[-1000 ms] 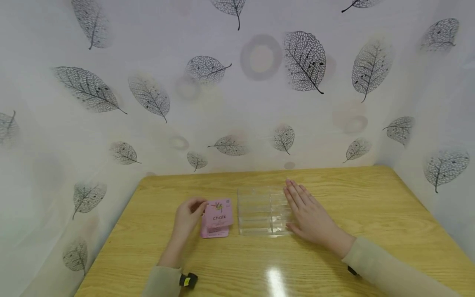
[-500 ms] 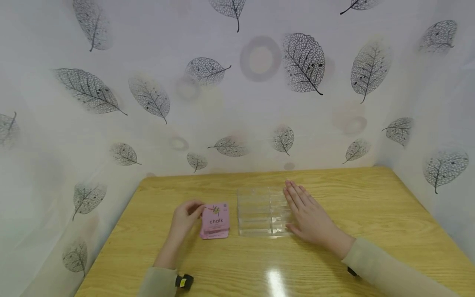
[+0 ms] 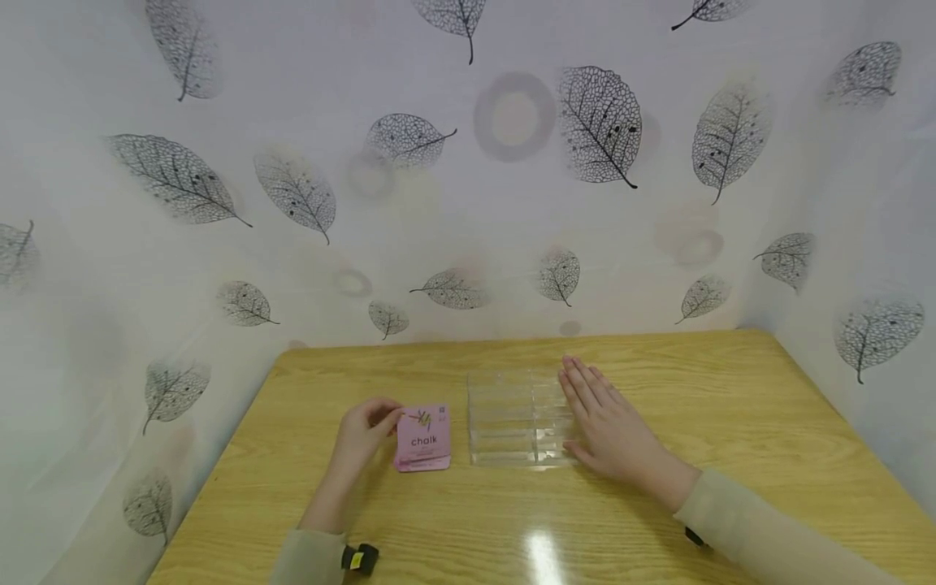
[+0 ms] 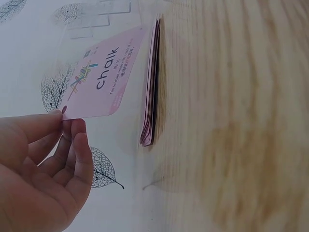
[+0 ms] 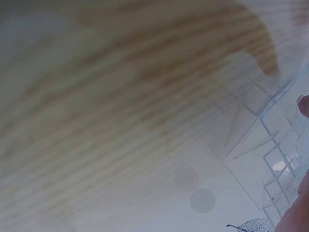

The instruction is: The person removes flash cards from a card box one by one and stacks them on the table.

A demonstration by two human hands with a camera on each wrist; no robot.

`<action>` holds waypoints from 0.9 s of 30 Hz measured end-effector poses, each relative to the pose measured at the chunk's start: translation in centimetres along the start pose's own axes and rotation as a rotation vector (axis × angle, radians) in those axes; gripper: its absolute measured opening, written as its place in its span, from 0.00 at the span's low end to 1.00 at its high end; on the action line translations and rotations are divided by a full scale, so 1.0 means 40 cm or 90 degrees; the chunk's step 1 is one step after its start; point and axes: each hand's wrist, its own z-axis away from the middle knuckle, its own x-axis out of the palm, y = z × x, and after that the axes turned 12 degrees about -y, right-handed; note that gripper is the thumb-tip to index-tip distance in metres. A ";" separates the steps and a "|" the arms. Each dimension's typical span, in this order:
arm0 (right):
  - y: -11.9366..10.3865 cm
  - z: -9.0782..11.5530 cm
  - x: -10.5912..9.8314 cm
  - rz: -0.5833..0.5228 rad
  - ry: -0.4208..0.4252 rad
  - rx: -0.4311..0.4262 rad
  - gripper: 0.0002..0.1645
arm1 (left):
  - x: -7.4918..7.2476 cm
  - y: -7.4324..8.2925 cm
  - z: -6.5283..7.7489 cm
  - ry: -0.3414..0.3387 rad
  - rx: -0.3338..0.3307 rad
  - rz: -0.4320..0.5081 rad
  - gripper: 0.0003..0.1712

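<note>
By one corner, my left hand [image 3: 361,431] pinches a pink card [image 3: 424,437] printed with "chalk" and coloured sticks. In the left wrist view the card [image 4: 104,77] tilts up, raised at the pinched corner, over a thin stack of pink cards [image 4: 151,87] on the table. From the head view only the front edge of that stack shows. To the right sits a clear plastic box [image 3: 502,416] divided into compartments. My right hand [image 3: 610,422] lies with straight fingers along the box's right side, hiding part of it. The right wrist view catches only bits of that hand.
The wooden table [image 3: 468,520] carries the cards and the box, with a glare spot near its front. A white curtain [image 3: 468,187] with leaf prints rises behind the table and along both sides. Each wrist wears a small black device [image 3: 360,559].
My left hand has moved slightly left and toward me, and the pinched card has come down left over the stack. My right hand and the box have stayed in place.
</note>
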 end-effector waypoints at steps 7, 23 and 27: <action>-0.001 -0.001 0.002 -0.003 0.009 -0.001 0.66 | -0.001 -0.001 0.001 -0.001 -0.003 -0.020 0.05; 0.000 0.001 0.006 0.001 0.010 -0.002 0.65 | -0.003 -0.008 -0.010 -0.005 -0.043 -0.087 0.06; 0.000 0.000 0.005 0.001 0.015 -0.003 0.65 | -0.007 -0.007 -0.011 -0.006 -0.055 -0.087 0.06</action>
